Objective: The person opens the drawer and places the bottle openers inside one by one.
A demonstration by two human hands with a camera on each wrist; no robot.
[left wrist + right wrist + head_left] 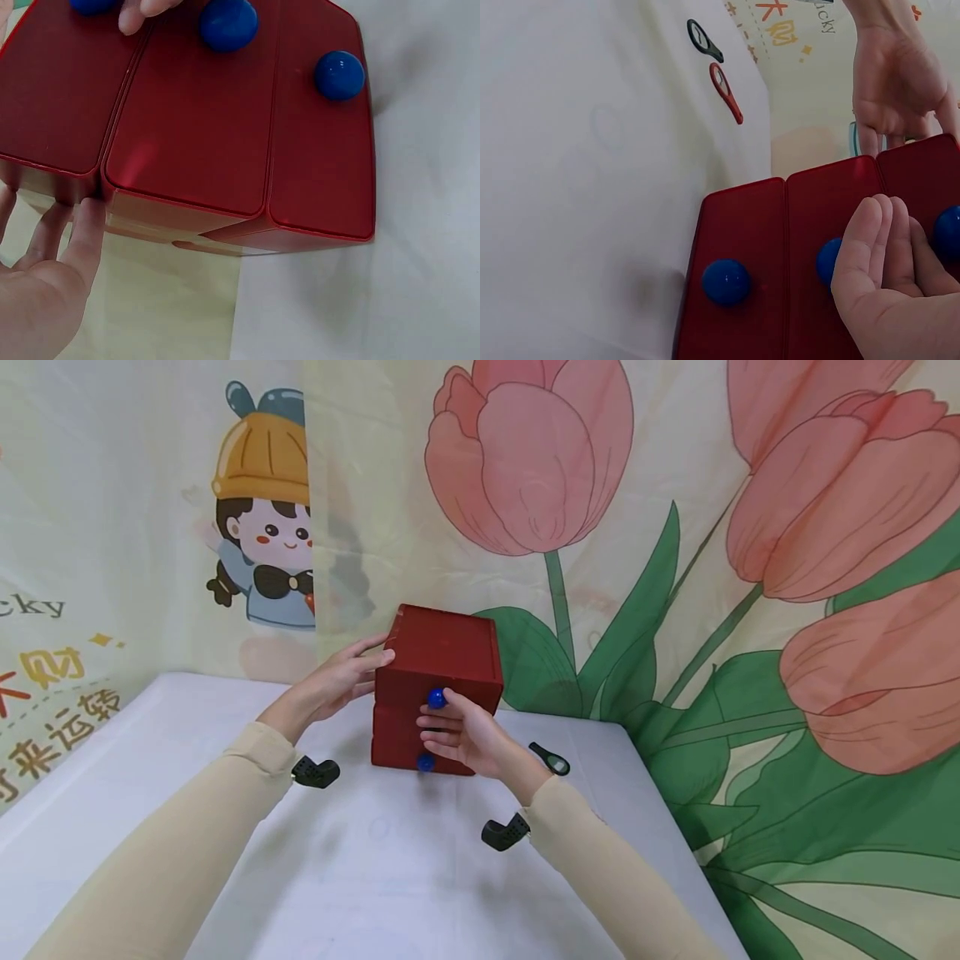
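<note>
A red box with three drawers (442, 643) stands on the white table, and blue round knobs mark the drawer fronts. The left hand (341, 677) rests against the box's left side, thumb at the upper front edge. From the left wrist view, its fingertips (91, 210) meet the side by the top drawer. Before the front is the right hand (472, 735), fingers extended and thumb beside the top knob (437, 697). Those fingers partly cover the middle knob (827, 261) in the right wrist view. The bottom knob (726, 282) shows fully there.
A black magnifying glass (550, 758) lies right of the box. Another black one (705, 41) and a red one (725, 94) lie on the table beyond the box's left side. A tulip-print cloth (525, 468) hangs behind. Black cameras (315, 772) sit at both wrists.
</note>
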